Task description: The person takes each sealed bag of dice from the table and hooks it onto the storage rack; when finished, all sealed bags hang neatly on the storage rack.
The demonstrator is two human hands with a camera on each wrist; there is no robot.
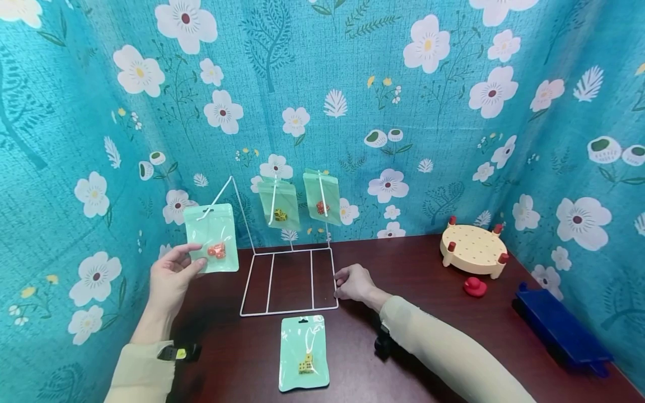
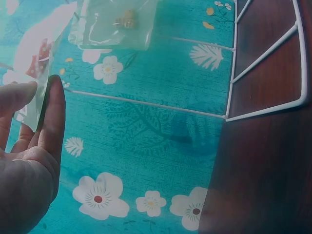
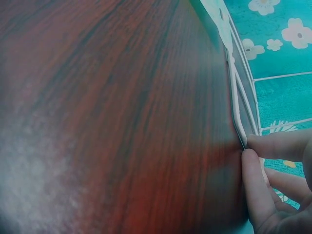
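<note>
My left hand [image 1: 168, 280] pinches the lower left edge of a mint-green zip pouch [image 1: 229, 224] with orange dice showing through its front. The pouch's top hole is at the left prong of a white wire display rack [image 1: 290, 252]. In the left wrist view the thumb lies on one face of that pouch [image 2: 41, 73] and the fingers behind it. My right hand [image 1: 355, 284] pinches the rack's right base wire between thumb and forefinger; the right wrist view shows these fingertips on the wire [image 3: 237, 105]. Another pouch [image 1: 304, 347] with yellow dice lies flat before the rack.
Two more green pouches, one with yellow dice [image 1: 289, 198] and one with red dice [image 1: 330, 190], hang from the other prongs. At right are a cream round stand [image 1: 473, 246] with red-tipped legs, a red duck [image 1: 475, 287] and a blue tray-like piece [image 1: 564, 330]. Floral curtains enclose the table.
</note>
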